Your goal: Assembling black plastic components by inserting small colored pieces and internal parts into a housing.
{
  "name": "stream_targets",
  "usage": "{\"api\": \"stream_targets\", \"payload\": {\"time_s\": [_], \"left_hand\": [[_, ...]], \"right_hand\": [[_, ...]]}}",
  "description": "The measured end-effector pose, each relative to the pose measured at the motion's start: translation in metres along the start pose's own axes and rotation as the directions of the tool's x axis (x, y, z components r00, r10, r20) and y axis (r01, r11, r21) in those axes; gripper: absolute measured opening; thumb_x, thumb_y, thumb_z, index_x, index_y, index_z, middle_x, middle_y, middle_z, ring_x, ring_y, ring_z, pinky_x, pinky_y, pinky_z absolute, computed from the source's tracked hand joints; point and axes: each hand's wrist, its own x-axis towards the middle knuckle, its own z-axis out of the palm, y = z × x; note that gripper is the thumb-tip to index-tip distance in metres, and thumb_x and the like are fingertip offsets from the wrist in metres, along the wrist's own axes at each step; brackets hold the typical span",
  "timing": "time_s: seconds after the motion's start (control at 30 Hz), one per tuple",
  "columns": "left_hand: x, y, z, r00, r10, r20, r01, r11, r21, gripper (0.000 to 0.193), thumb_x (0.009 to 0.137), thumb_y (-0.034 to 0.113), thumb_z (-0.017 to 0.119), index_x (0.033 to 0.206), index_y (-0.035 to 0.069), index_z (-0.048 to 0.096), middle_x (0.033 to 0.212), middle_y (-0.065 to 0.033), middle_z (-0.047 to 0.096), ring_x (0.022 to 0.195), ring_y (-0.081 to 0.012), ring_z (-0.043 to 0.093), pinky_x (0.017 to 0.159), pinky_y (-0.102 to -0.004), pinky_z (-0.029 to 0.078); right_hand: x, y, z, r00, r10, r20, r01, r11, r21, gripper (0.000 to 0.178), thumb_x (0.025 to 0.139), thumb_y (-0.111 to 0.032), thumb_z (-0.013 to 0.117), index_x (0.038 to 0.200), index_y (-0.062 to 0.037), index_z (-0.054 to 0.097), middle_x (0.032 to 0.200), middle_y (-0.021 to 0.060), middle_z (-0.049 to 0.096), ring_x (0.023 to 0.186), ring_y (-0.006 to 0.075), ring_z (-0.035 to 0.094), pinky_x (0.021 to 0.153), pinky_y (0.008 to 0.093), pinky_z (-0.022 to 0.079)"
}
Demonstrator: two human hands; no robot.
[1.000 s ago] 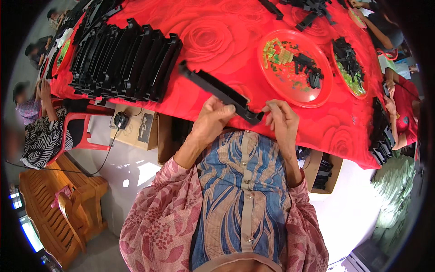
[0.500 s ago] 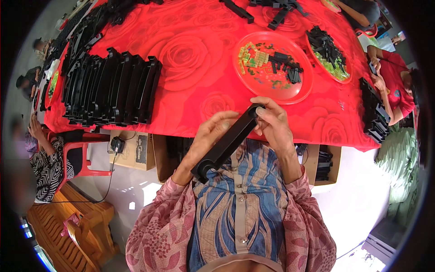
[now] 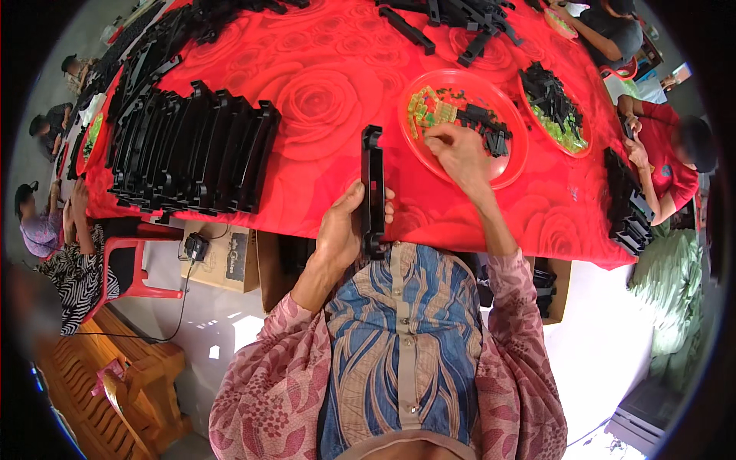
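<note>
My left hand (image 3: 341,228) is closed around a long black plastic housing (image 3: 373,180), held upright near the table edge with its open, hollow side showing. Over the near part of a round red tray (image 3: 515,170), my right hand (image 3: 464,159) has its fingers bent together in a pinch. Whatever sits between those fingertips, if anything, is too small to make out. Right beside them in the tray lie yellow-green translucent small parts (image 3: 435,112). Short black plastic pieces (image 3: 491,126) lie to the right, partly hidden by my hand.
A row of black housings (image 3: 192,149) stands at the left on the red rose-patterned tablecloth (image 3: 322,100). Another tray (image 3: 589,146) holds black and green pieces. More black parts (image 3: 475,31) lie at the far side. A person in red (image 3: 655,146) works at the right.
My right hand has let go of the housing and moved up to the tray. My left hand now holds the housing alone, turned from slanted to upright.
</note>
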Motion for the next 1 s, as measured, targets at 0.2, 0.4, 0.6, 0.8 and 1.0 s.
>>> {"api": "stream_targets", "payload": {"time_s": [0.2,0.4,0.6,0.8,1.0], "left_hand": [[0.000,-0.003,-0.005,0.998,0.053,-0.018,-0.055,0.989,-0.138,0.033,0.105,0.023,0.037,0.127,0.002,0.048,0.108,-0.0165,0.063,0.091,-0.0248,0.063,0.086,-0.0377,0.054],[0.003,-0.002,-0.009,0.996,0.066,0.054,-0.053,0.977,-0.207,0.031,0.105,0.021,0.035,0.126,0.001,0.048,0.108,-0.0167,0.063,0.094,-0.0246,0.063,0.089,-0.0370,0.053],[0.002,-0.005,-0.012,0.993,0.109,0.054,-0.095,0.971,-0.221,0.031,0.105,0.021,0.035,0.124,0.000,0.049,0.108,-0.0167,0.062,0.094,-0.0253,0.063,0.088,-0.0366,0.053],[0.001,-0.006,-0.011,0.996,0.086,0.034,-0.077,0.975,-0.206,0.032,0.106,0.020,0.033,0.123,-0.001,0.050,0.108,-0.0170,0.061,0.094,-0.0252,0.063,0.088,-0.0365,0.053],[0.004,-0.005,-0.010,0.993,0.099,0.063,-0.082,0.968,-0.236,0.032,0.106,0.020,0.032,0.123,-0.001,0.049,0.109,-0.0182,0.061,0.094,-0.0255,0.062,0.087,-0.0367,0.053]], "right_hand": [[0.033,-0.009,0.028,0.996,-0.042,0.080,0.066,0.943,-0.326,0.013,0.077,-0.006,0.059,0.084,0.0017,0.067,0.077,0.0264,0.064,0.074,0.0406,0.065,0.066,0.0491,0.049],[0.047,-0.010,0.025,0.989,-0.029,0.148,0.085,0.917,-0.391,0.024,0.076,-0.003,0.057,0.097,-0.0014,0.069,0.083,0.0260,0.066,0.080,0.0407,0.066,0.071,0.0482,0.051],[0.049,-0.006,0.024,0.971,-0.084,0.223,0.173,0.893,-0.416,0.022,0.074,-0.001,0.056,0.093,0.0021,0.067,0.077,0.0254,0.065,0.077,0.0396,0.067,0.072,0.0474,0.051],[0.040,-0.013,0.019,0.966,-0.067,0.251,0.168,0.898,-0.406,0.019,0.072,0.001,0.055,0.088,0.0052,0.064,0.077,0.0234,0.065,0.074,0.0364,0.066,0.070,0.0446,0.050],[0.039,-0.013,0.012,0.939,-0.172,0.299,0.305,0.820,-0.484,0.015,0.072,0.001,0.058,0.085,0.0049,0.063,0.075,0.0210,0.065,0.072,0.0358,0.065,0.068,0.0427,0.050]]}}
